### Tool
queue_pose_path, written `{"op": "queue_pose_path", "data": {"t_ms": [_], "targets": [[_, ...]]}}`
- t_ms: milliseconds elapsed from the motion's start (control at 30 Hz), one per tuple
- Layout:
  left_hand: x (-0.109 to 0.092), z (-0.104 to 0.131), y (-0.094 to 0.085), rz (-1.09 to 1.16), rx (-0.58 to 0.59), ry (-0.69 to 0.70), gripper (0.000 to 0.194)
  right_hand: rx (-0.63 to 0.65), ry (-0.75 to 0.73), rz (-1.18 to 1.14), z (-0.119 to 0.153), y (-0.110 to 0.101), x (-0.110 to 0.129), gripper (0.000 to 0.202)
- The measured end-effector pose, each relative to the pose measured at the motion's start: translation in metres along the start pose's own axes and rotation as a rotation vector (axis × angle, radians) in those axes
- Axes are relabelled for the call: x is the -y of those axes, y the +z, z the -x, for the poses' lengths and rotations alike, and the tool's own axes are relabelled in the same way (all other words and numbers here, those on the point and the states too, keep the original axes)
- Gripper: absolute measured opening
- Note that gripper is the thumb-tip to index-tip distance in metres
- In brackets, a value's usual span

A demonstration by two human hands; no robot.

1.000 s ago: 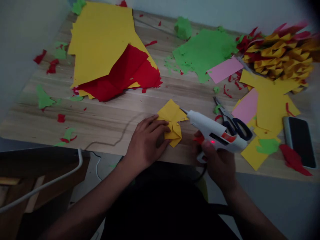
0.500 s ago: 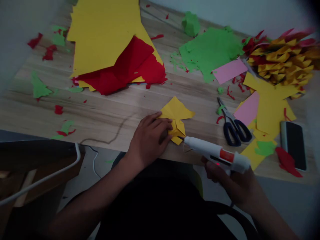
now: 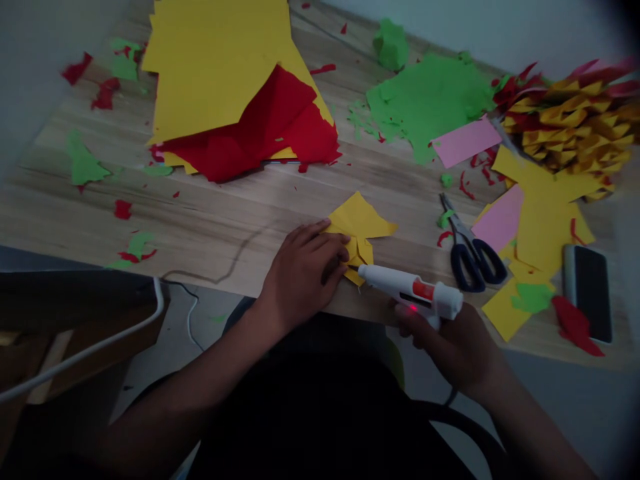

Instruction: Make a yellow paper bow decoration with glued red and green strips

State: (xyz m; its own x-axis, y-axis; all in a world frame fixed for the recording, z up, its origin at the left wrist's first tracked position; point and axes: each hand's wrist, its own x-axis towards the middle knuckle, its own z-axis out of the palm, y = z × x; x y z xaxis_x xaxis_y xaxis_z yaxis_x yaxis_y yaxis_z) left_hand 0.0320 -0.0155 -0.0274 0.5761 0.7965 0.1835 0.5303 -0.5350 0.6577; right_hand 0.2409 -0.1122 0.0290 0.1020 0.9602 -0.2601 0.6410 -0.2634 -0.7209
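Observation:
A folded yellow paper piece (image 3: pixel 361 220) lies near the table's front edge. My left hand (image 3: pixel 305 270) pinches its left side, with the fingers bent over the folds. My right hand (image 3: pixel 450 343) is wrapped round the handle of a white glue gun (image 3: pixel 393 280), which has an orange-red patch and a lit red light. The gun's nozzle points left and reaches the lower folds of the yellow paper, close to my left fingertips. Whether glue comes out cannot be made out.
Dark-handled scissors (image 3: pixel 470 257) lie right of the gun, a phone (image 3: pixel 587 293) farther right. Yellow sheets (image 3: pixel 215 73) with red paper (image 3: pixel 265 133) are at the back left. Green paper (image 3: pixel 433 100) and a folded yellow pile (image 3: pixel 575 127) lie at the back right.
The glue gun and my right hand have moved left and slightly up, bringing the nozzle farther into the folds. My left hand still holds the paper; the whole view has shifted slightly.

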Motion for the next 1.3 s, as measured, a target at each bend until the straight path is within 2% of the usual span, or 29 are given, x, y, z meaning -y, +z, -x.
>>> {"op": "queue_pose_path", "data": {"t_ms": [267, 400, 733, 1300], "targets": [[-0.0012, 0.0000, -0.0020, -0.006, 0.006, 0.006, 0.015, 0.010, -0.024, 0.048, -0.0018, -0.0036, -0.0018, 0.025], [-0.0021, 0.0001, -0.0011, -0.022, 0.004, -0.009, 0.024, 0.022, 0.009, 0.042, -0.0024, -0.0046, -0.0018, 0.027], [-0.0014, -0.0001, 0.0005, -0.050, 0.015, -0.002, 0.027, 0.068, 0.098, 0.024, -0.0002, -0.0058, 0.0005, 0.035], [0.0004, 0.0004, 0.0011, -0.047, -0.007, 0.010, 0.025, 0.019, -0.011, 0.037, -0.0087, -0.0058, 0.0053, 0.027]]}}
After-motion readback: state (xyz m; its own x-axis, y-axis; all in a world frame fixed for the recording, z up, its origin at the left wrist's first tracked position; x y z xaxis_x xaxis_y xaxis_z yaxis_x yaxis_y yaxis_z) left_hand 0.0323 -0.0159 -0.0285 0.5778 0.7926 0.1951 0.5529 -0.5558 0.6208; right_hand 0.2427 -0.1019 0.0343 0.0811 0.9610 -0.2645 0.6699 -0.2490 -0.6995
